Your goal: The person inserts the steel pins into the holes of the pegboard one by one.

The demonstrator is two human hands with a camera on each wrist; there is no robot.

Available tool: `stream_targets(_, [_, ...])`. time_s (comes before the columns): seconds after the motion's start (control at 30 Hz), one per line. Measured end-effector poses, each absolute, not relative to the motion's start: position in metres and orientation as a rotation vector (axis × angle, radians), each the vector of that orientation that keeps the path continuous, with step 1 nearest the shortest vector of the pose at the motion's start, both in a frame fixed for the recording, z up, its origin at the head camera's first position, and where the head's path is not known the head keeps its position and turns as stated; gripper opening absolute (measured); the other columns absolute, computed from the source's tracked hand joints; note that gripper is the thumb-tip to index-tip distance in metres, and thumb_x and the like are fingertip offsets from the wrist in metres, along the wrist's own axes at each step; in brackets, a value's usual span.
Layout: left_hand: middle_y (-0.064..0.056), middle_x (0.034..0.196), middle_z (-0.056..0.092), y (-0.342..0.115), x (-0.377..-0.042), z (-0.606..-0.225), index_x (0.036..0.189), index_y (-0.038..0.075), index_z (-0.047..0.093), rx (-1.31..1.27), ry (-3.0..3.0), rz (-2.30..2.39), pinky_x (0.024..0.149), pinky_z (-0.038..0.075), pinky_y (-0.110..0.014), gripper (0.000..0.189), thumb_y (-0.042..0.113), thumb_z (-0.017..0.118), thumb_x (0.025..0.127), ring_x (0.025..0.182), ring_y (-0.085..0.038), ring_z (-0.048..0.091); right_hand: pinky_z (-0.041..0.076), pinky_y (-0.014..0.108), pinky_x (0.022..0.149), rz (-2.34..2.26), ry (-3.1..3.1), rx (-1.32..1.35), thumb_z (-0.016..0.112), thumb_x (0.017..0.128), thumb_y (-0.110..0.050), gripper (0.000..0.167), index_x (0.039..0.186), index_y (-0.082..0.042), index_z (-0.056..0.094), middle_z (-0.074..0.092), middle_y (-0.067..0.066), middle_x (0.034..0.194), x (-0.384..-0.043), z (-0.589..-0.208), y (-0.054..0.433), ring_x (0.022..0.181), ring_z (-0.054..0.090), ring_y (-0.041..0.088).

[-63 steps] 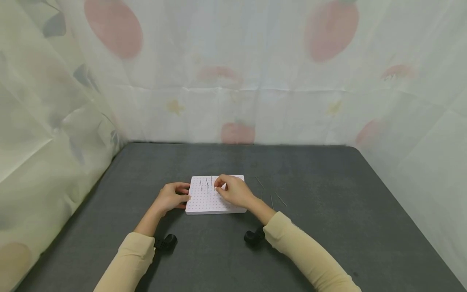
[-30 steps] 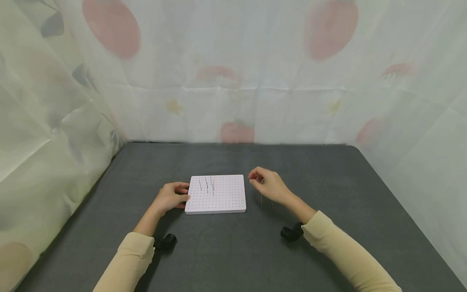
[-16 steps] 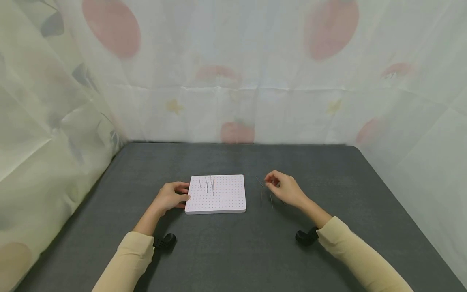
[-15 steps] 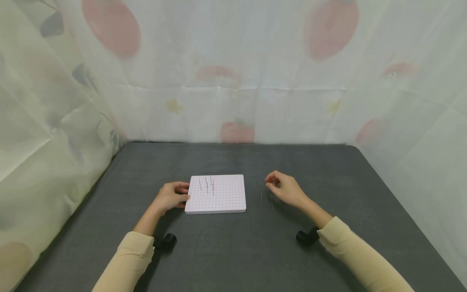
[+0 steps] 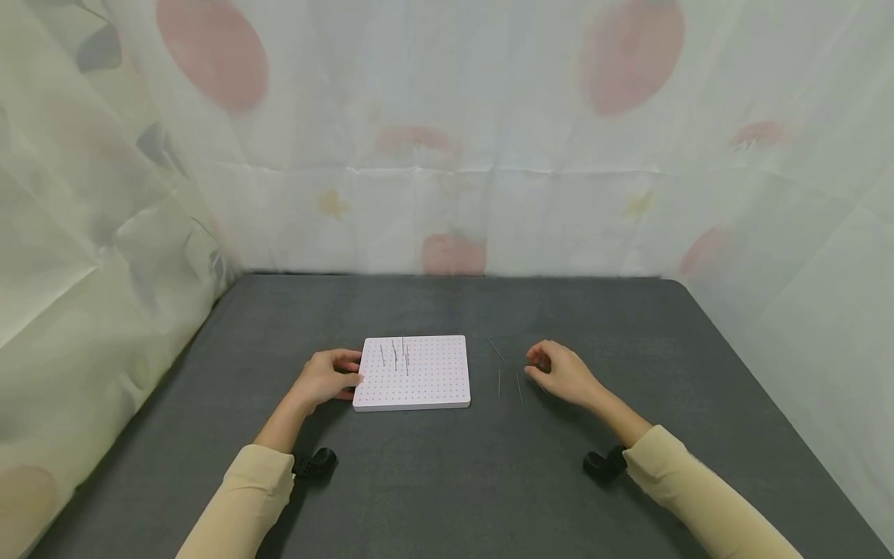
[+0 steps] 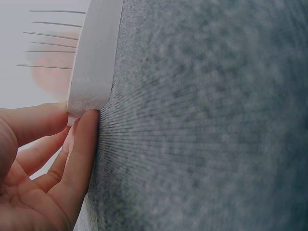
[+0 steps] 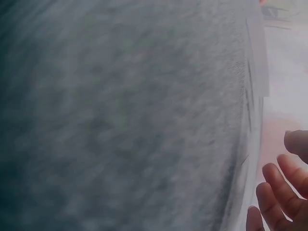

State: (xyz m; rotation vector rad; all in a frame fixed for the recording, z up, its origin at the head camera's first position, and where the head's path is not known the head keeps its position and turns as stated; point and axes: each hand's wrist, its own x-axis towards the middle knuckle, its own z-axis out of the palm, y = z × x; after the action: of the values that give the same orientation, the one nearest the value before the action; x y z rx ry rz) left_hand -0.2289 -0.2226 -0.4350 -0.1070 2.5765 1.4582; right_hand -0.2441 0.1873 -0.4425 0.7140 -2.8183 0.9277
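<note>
A flat white pegboard (image 5: 433, 384) with rows of small holes lies on the dark table. Several thin metal pins (image 5: 407, 361) stand upright in its far left part; the left wrist view shows these thin pins (image 6: 52, 51) jutting from the board's face. My left hand (image 5: 323, 380) holds the board's left edge between thumb and fingers. Right of the board, my right hand (image 5: 567, 376) hovers low over the loose pins, fingers loosely bent and thumb apart. In the right wrist view that right hand (image 7: 281, 190) holds nothing.
Several loose pins (image 5: 519, 387) lie between the board and my right hand, one partly hidden by that hand. The dark table (image 5: 433, 489) ends at a pale patterned curtain (image 5: 545, 217) at the back and sides.
My right hand has left the board and moved right, past the loose pins, drawing a little nearer. My left hand stays on the board's edge.
</note>
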Motion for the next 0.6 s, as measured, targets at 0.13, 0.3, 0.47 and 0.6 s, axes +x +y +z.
stream_targets(0.13, [-0.020, 0.112, 0.055, -0.2227, -0.2293, -0.4359, 0.128, 0.000, 0.049, -0.112, 2.580, 1.462, 0.065, 0.058, -0.034, 0.048, 0.003, 0.064, 0.083, 0.081, -0.020, 0.063, 0.043, 0.027, 0.064, 0.916, -2.864, 0.690, 0.066, 0.085, -0.019, 0.020, 0.100, -0.007, 0.060, 0.058, -0.001, 0.087, -0.2436, -0.4449, 0.1894, 0.074, 0.050, 0.011])
stream_targets(0.3, [-0.021, 0.111, 0.055, -0.2222, -0.2289, -0.4362, 0.128, -0.002, 0.050, -0.107, 2.590, 1.455, 0.065, 0.058, -0.033, 0.048, 0.003, 0.065, 0.082, 0.080, -0.019, 0.063, 0.041, 0.025, 0.060, 0.900, -2.890, 0.690, 0.067, 0.084, -0.019, 0.018, 0.096, -0.008, 0.060, 0.055, -0.002, 0.081, -0.2439, -0.4470, 0.1907, 0.069, 0.047, 0.009])
stream_targets(0.47, [-0.021, 0.111, 0.055, -0.2220, -0.2292, -0.4355, 0.128, -0.001, 0.050, -0.113, 2.586, 1.455, 0.065, 0.058, -0.033, 0.048, 0.003, 0.064, 0.082, 0.082, -0.020, 0.063, 0.041, 0.025, 0.059, 0.857, -2.906, 0.705, 0.067, 0.083, -0.018, 0.017, 0.094, -0.008, 0.059, 0.054, -0.002, 0.079, -0.2438, -0.4486, 0.1919, 0.067, 0.047, 0.009])
stream_targets(0.6, [-0.021, 0.111, 0.055, -0.2218, -0.2290, -0.4352, 0.128, -0.002, 0.050, -0.112, 2.583, 1.455, 0.065, 0.058, -0.033, 0.048, 0.003, 0.065, 0.082, 0.082, -0.019, 0.063, 0.040, 0.026, 0.059, 0.822, -2.921, 0.706, 0.068, 0.083, -0.017, 0.016, 0.092, -0.008, 0.059, 0.053, -0.002, 0.077, -0.2439, -0.4494, 0.1930, 0.066, 0.046, 0.009])
